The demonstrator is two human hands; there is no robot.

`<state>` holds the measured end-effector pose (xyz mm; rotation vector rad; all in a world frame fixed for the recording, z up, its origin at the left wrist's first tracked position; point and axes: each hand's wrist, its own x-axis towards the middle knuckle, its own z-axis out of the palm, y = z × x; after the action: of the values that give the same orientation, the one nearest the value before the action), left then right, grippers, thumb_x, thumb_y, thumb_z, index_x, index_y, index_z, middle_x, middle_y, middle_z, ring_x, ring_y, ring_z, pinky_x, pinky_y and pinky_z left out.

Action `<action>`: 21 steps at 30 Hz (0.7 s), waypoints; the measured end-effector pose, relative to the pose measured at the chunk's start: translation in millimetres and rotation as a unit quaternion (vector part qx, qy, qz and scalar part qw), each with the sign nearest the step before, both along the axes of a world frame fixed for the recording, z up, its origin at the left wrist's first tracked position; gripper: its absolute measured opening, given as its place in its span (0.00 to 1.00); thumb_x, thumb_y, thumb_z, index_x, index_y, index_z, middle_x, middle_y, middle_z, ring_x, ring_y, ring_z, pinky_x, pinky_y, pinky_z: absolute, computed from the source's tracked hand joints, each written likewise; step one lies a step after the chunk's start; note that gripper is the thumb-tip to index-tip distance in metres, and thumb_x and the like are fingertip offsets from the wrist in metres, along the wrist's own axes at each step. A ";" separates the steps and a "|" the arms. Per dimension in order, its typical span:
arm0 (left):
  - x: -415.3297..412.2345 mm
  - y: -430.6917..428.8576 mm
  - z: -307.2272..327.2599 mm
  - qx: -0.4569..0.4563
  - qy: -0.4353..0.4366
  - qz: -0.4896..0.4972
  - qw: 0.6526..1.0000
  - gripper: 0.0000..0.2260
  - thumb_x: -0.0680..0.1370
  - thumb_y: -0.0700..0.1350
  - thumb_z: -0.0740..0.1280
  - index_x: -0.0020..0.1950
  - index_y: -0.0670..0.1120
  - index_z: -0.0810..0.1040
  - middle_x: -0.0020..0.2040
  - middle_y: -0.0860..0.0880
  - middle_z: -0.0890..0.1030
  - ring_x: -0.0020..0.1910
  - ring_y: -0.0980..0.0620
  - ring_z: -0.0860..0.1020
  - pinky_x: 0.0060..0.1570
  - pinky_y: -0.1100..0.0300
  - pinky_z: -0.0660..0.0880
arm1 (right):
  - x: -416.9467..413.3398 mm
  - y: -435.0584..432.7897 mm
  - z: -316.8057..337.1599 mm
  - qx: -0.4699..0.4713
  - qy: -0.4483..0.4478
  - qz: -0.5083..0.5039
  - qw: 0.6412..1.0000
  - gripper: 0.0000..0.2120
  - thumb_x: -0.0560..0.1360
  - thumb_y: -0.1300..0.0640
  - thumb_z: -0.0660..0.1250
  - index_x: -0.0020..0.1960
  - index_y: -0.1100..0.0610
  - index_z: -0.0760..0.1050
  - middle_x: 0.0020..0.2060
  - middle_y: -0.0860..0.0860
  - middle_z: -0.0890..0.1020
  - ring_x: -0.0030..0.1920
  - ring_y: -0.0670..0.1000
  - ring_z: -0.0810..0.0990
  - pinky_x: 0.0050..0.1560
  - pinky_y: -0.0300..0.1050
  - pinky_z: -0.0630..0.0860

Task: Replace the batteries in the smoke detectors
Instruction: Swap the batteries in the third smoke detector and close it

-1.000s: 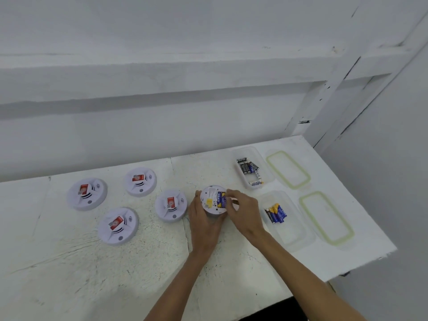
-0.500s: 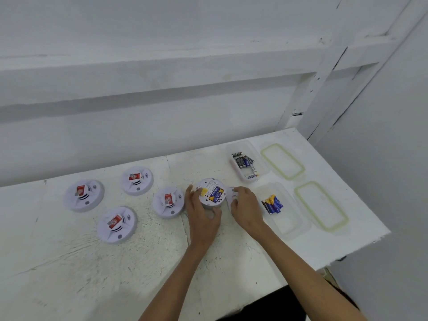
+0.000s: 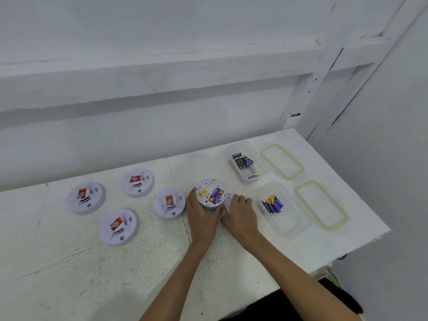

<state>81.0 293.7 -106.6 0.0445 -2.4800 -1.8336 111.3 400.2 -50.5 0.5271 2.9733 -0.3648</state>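
Right of the face-up detectors (image 3: 169, 203), left hand (image 3: 201, 215) clamps the flipped detector (image 3: 211, 194) steady, battery bay up, while right hand (image 3: 240, 213) curls on what's probably its cover (image 3: 228, 200).

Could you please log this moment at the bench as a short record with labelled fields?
open detector: back up, blue batteries showing
left hand: holding the open detector's side
right hand: on a white piece beside the open detector
face-up detectors: four, left of the hands
far tub: dark batteries
near tub: blue-and-yellow batteries
lids: two, off, right of the tubs
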 end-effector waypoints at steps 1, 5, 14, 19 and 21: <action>-0.2 -0.6 -0.1 0.002 -0.002 -0.003 1.000 0.43 0.70 0.47 0.82 0.78 0.42 0.63 0.73 0.46 0.72 0.73 0.50 0.70 0.71 0.56 0.69 | 1.5 0.4 0.2 -0.001 0.004 -0.006 1.000 0.19 0.72 0.53 0.67 0.59 0.60 0.70 0.54 0.56 0.76 0.53 0.55 0.71 0.41 0.44 0.66; 0.8 -4.4 -1.2 0.005 -0.004 -0.012 1.000 0.43 0.71 0.48 0.81 0.80 0.42 0.61 0.75 0.45 0.70 0.75 0.49 0.67 0.73 0.57 0.66 | -2.4 5.9 2.5 -0.052 0.032 -0.057 0.997 0.22 0.74 0.43 0.65 0.55 0.60 0.72 0.50 0.56 0.78 0.52 0.57 0.74 0.43 0.44 0.64; 1.3 -4.3 3.8 0.026 -0.012 0.008 1.000 0.42 0.71 0.48 0.81 0.78 0.43 0.63 0.74 0.48 0.71 0.72 0.54 0.68 0.69 0.73 0.63 | -7.1 7.3 30.4 -0.100 0.043 -0.093 0.990 0.20 0.71 0.43 0.68 0.48 0.59 0.67 0.43 0.55 0.73 0.48 0.57 0.73 0.43 0.46 0.63; 1.8 -4.5 10.5 0.047 -0.025 0.013 0.998 0.44 0.69 0.48 0.82 0.80 0.42 0.62 0.76 0.49 0.70 0.73 0.56 0.67 0.68 0.72 0.62 | -12.9 6.9 37.6 -0.124 0.047 -0.077 0.988 0.25 0.71 0.46 0.70 0.60 0.61 0.69 0.54 0.57 0.75 0.57 0.58 0.71 0.48 0.47 0.68; 2.3 -5.3 11.8 0.052 -0.026 0.019 0.998 0.44 0.70 0.47 0.82 0.80 0.42 0.62 0.76 0.48 0.70 0.74 0.56 0.67 0.69 0.69 0.63 | -15.0 6.0 39.9 -0.134 0.057 -0.056 0.988 0.28 0.72 0.47 0.69 0.66 0.61 0.67 0.60 0.57 0.74 0.62 0.58 0.69 0.56 0.51 0.68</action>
<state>83.4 288.4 -94.8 0.1441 -2.3964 -1.9705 96.2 406.2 -10.6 0.6632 2.9389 -0.8161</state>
